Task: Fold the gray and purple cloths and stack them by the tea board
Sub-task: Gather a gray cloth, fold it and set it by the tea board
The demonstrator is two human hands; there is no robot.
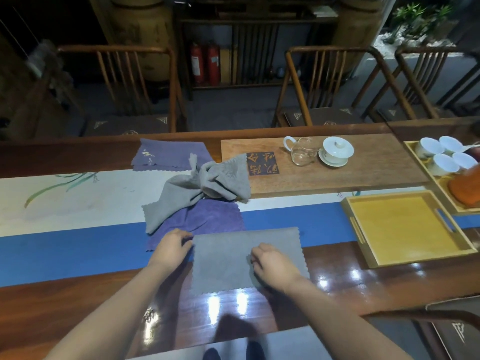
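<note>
A: Gray cloth (241, 258) lies flat on the table (350, 276) near edge. Our left hand (172, 246) pinches its left edge, fingers curled on it.
B: Right hand (272, 266)?
A: On the cloth's right half, fingers curled; we can't tell if they grip.
B: Others?
A: Crumpled gray cloth (205, 188) overlaps a purple cloth (210, 216); folded purple cloth (168, 154) sits left of the tea board (363, 172).

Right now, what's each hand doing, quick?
Left hand: fingers curled, pinching the left edge of the flat gray cloth.
Right hand: fingers curled on top of the same cloth, gripping it near its right side.
</note>
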